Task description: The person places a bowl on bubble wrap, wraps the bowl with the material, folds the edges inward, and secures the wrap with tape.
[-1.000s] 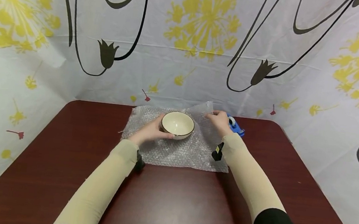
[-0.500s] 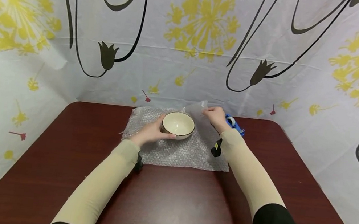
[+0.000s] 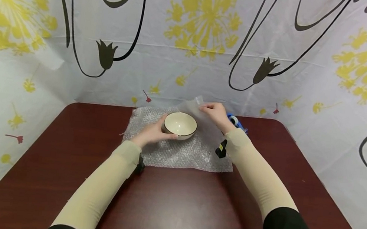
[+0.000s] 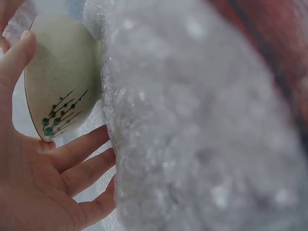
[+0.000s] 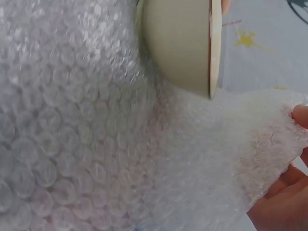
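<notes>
A cream bowl (image 3: 180, 124) with a dark rim stands upright on a sheet of bubble wrap (image 3: 186, 156). My left hand (image 3: 152, 132) holds it from the left, thumb at the rim. In the left wrist view, green sprigs decorate the bowl's side (image 4: 65, 62), and the lower fingers spread against the wrap. Behind and to the right of the bowl, my right hand (image 3: 216, 115) pinches the wrap's far right part and holds it raised. From the right wrist, the lifted wrap (image 5: 211, 154) slopes up beside the bowl, with the right hand (image 5: 284, 207) at its edge.
A blue tape dispenser (image 3: 242, 127) lies just beyond the right wrist, partly hidden by it. The dark red-brown table (image 3: 190, 208) ends at the back against a patterned curtain (image 3: 161, 71), which also hangs along both sides.
My right hand has moved left and slightly farther back, bringing the raised part of the bubble wrap toward the bowl. The left hand and bowl keep their place.
</notes>
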A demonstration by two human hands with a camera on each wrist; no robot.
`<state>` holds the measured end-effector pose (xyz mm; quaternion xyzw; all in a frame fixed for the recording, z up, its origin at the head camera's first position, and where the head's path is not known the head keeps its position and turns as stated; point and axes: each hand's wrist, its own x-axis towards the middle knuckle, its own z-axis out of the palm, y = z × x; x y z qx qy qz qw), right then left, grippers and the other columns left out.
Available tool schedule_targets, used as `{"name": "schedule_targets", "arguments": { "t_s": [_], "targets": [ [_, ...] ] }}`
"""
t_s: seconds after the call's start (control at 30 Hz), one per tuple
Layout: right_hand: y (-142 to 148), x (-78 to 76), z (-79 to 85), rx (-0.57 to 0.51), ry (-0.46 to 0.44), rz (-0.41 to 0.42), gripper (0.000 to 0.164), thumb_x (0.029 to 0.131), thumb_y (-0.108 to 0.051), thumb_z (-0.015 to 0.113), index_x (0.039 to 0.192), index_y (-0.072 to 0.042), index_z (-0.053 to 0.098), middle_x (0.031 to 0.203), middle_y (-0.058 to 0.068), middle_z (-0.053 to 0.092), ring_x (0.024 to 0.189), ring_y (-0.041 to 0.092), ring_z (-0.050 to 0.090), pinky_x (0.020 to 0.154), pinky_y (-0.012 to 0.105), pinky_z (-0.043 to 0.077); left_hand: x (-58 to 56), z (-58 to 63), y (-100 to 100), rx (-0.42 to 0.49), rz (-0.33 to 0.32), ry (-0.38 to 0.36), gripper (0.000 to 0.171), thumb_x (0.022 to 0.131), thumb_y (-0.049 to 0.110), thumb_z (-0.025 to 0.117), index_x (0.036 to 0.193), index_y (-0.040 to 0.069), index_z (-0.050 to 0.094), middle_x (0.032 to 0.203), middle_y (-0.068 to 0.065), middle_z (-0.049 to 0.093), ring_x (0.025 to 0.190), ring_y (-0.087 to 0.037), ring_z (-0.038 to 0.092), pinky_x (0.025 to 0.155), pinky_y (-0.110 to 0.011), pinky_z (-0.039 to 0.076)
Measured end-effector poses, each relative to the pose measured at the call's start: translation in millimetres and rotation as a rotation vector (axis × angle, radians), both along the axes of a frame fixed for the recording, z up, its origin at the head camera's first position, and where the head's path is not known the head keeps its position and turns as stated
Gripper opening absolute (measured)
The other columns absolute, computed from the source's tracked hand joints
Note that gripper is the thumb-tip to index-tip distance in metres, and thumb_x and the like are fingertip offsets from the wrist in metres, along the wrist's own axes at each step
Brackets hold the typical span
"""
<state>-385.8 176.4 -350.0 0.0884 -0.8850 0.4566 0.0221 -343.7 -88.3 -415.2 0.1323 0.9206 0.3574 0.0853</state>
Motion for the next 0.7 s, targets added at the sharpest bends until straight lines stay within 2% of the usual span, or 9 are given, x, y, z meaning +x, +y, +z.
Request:
{"name": "schedule_targets", "arguments": {
  "t_s": [0.17, 0.3, 0.5, 0.6, 0.7],
  "targets": [
    [-10.5, 5.5, 7.4, 0.011, 0.011, 0.029, 0.03, 0.094, -0.027, 0.063, 0.11, -0.003, 0.073, 0.115, 0.011, 0.067, 0.096, 0.02, 0.058, 0.074, 0.032, 0.044, -0.5, 0.7, -0.3, 0.003, 0.001, 0.012, 0.12, 0.069, 0.074, 0.069, 0.158, 0.02, 0.009, 0.151, -0.021, 0.034, 0.131, -0.045, 0.04, 0.099, -0.06, 0.038],
    [-16.8, 9.9, 10.2, 0.019, 0.024, 0.058, 0.028, 0.094, -0.024, 0.063, 0.109, -0.003, 0.073, 0.111, 0.012, 0.068, 0.094, 0.023, 0.058, 0.074, 0.033, 0.045, 0.2, 1.2, -0.6, -0.01, 0.007, 0.012, 0.121, 0.068, 0.075, 0.069, 0.158, 0.021, 0.009, 0.15, -0.021, 0.036, 0.13, -0.045, 0.041, 0.099, -0.059, 0.039],
    [-23.7, 15.3, 4.6, 0.075, -0.006, 0.173, 0.025, 0.095, -0.025, 0.063, 0.107, -0.007, 0.075, 0.112, 0.008, 0.069, 0.098, 0.021, 0.062, 0.081, 0.036, 0.048, 2.9, 2.2, -0.7, -0.005, 0.002, 0.001, 0.119, 0.07, 0.073, 0.069, 0.158, 0.02, 0.008, 0.15, -0.022, 0.036, 0.128, -0.045, 0.043, 0.098, -0.058, 0.04],
    [-30.2, 16.7, -1.6, 0.171, 0.006, 0.235, 0.024, 0.095, -0.025, 0.063, 0.106, -0.009, 0.076, 0.109, 0.005, 0.071, 0.085, 0.016, 0.062, 0.074, 0.032, 0.047, 3.1, 2.3, -1.5, 0.004, 0.0, -0.005, 0.118, 0.071, 0.072, 0.069, 0.158, 0.02, 0.008, 0.15, -0.022, 0.036, 0.127, -0.045, 0.044, 0.097, -0.057, 0.041],
    [-37.8, 18.2, -7.8, 0.26, 0.037, 0.27, 0.023, 0.094, -0.024, 0.063, 0.103, -0.008, 0.077, 0.101, 0.005, 0.072, 0.065, 0.013, 0.055, 0.063, 0.028, 0.042, 2.8, 2.2, -1.9, 0.014, -0.006, -0.004, 0.116, 0.072, 0.071, 0.069, 0.158, 0.021, 0.008, 0.15, -0.021, 0.035, 0.126, -0.044, 0.045, 0.097, -0.057, 0.041]
  ]
}}
